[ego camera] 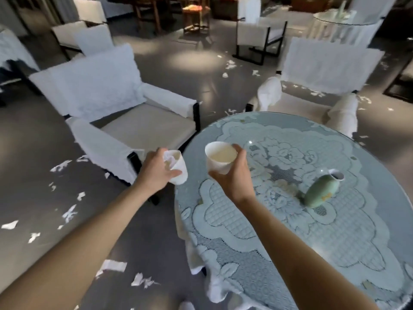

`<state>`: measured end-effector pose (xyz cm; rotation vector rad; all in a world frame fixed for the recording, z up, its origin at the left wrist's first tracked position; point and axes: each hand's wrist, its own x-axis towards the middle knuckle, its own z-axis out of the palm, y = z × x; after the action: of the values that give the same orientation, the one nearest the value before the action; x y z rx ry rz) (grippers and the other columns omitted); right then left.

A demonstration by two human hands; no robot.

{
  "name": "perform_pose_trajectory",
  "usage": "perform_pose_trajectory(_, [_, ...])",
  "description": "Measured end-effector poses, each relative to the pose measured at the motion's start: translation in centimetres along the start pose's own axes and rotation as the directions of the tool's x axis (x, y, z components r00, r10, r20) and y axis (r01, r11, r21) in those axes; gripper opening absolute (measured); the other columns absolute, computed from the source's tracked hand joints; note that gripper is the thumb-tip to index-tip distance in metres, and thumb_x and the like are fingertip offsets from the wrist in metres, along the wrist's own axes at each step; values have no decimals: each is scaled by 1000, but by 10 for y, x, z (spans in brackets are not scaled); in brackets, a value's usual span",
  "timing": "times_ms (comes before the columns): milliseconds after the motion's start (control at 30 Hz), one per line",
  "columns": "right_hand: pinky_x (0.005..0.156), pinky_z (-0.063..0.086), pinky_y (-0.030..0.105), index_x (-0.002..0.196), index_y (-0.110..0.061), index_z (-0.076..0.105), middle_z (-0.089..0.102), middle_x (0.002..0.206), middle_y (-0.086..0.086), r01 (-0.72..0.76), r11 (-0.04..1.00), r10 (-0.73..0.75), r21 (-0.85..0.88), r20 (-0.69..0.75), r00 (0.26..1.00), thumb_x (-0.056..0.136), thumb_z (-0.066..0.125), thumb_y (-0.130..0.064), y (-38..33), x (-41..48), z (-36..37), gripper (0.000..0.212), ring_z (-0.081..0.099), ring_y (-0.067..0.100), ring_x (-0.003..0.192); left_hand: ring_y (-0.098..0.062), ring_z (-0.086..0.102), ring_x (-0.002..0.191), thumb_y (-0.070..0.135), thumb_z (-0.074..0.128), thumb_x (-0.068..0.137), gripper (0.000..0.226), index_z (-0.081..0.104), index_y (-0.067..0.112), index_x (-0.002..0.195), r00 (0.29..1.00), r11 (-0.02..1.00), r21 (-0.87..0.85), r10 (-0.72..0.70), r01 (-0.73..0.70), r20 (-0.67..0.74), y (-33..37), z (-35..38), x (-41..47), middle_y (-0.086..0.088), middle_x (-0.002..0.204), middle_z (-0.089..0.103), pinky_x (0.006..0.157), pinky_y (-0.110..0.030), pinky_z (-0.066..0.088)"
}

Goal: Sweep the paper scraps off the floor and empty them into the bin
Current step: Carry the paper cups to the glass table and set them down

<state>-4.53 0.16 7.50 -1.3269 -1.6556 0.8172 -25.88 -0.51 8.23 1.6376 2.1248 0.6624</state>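
I see a dim room with a glossy dark grey floor [156, 70], pale pools of light on it at twelve o'clock. A round table [288, 114] fills four o'clock, draped in a pale blue lace cloth [223, 220]. A white-covered armchair [107, 104] sits at ten o'clock, and a second armchair [330, 70] at one o'clock faces the table. Farther off, I make out a black-framed white chair [259, 34], a wooden chair [196, 12] and another round table [342, 19].
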Motion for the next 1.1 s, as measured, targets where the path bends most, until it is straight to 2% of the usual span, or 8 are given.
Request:
perform_pose_trajectory(100, [84,39,24,138,-18,28,44,134,6,26,999,-27,45,24,999,74,79,-19,-19,24,27,82,49,22,113,-31,48,116,23,80,75,74,44,14,138,997,999,-5,-38,38,-71,-16,-33,17,-19,131,44,84,-23,34])
perform_pose_trajectory(200, [84,37,23,136,-21,29,43,132,4,65,997,-66,35,30,997,75,78,-20,-29,55,57,79,47,22,115,-28,46,118,21,76,78,76,38,21,144,996,999,-30,-43,41,-74,-29,-53,50,-15,133,34,85,-19,31])
perform_pose_trajectory(333, [85,36,24,140,-20,27,41,133,3,73,997,-73,-6,-5,997,77,77,-23,-24,112,100,80,45,20,116,-29,47,116,22,77,78,78,36,19,144,999,1000,-26,-4,3,-54,-43,-60,125,-15,131,38,82,-22,33])
perform_pose_trajectory(500, [84,32,13,141,-19,26,40,133,0,26,999,-29,-26,-124,992,76,76,-19,-5,219,164,82,42,10,111,-29,49,111,18,79,76,76,40,13,141,997,994,-77,80,-81,-19,-70,-59,265,-16,129,42,79,-21,32])
perform_pose_trajectory(700, [72,32,-5,136,-14,31,43,121,-3,-163,984,179,78,-299,937,71,78,-10,-10,346,228,80,47,12,107,-32,51,111,16,79,74,71,44,10,136,978,982,-70,182,-175,107,-94,-81,422,-17,127,46,80,-26,37])
perform_pose_trajectory(800, [78,30,2,140,-13,29,42,126,-2,-212,976,217,54,-354,910,70,79,-12,-12,400,235,86,43,9,106,-33,52,107,16,79,75,70,42,9,134,962,972,-65,233,-226,140,-84,-83,495,-19,124,50,75,-28,37])
perform_pose_trajectory(933, [90,37,18,141,-15,26,42,132,-2,-234,972,209,0,-451,868,72,79,-15,5,462,220,87,43,9,110,-32,47,120,18,79,76,79,35,8,141,947,967,-119,247,-226,207,-43,-48,581,-17,135,45,83,-27,33])
perform_pose_trajectory(1100, [93,35,20,142,-17,26,41,135,-1,-271,961,198,-47,-563,802,74,77,-16,48,558,171,85,43,15,122,-30,47,120,15,78,76,75,39,8,139,916,937,-232,315,-260,247,32,9,680,-17,137,45,78,-22,32])
